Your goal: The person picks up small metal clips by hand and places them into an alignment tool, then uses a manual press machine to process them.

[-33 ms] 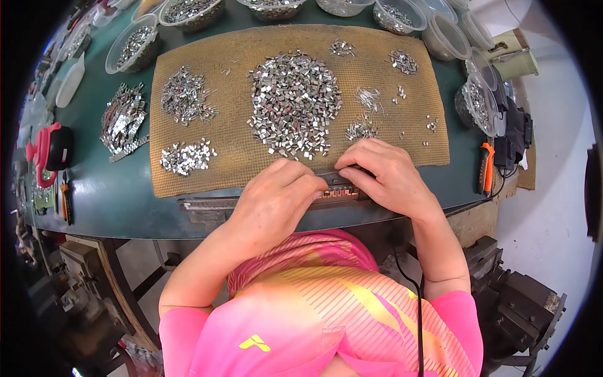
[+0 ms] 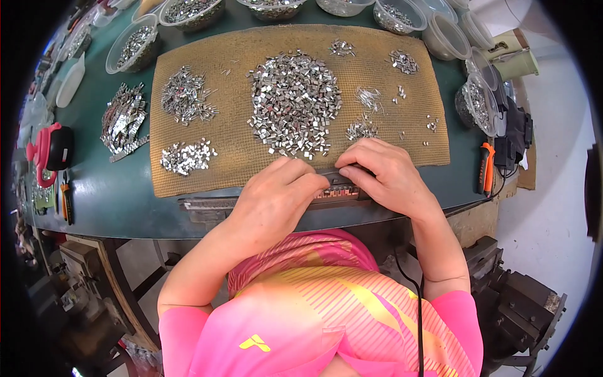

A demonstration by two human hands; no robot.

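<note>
A long dark metal bar-shaped fixture (image 2: 207, 204) lies along the table's near edge, with a short row of small shiny metal links (image 2: 338, 192) showing in it. My left hand (image 2: 274, 198) is closed over the fixture, its thumb and forefinger pressed together at the left end of that row. At the right end, my right hand (image 2: 384, 173) is curled with its fingertips drawn together at the bar's upper edge. Whatever tiny piece either hand pinches is hidden by the fingers. Just beyond my hands lies a large heap of small silver metal links (image 2: 295, 100).
A tan textured mat (image 2: 232, 132) carries several smaller piles of links and pins. Finished-looking metal link strips (image 2: 124, 119) lie to its left. Plastic tubs (image 2: 133, 45) line the back. Orange-handled pliers (image 2: 485, 168) lie right, others (image 2: 66, 198) left, near a pink-and-black container (image 2: 51, 151).
</note>
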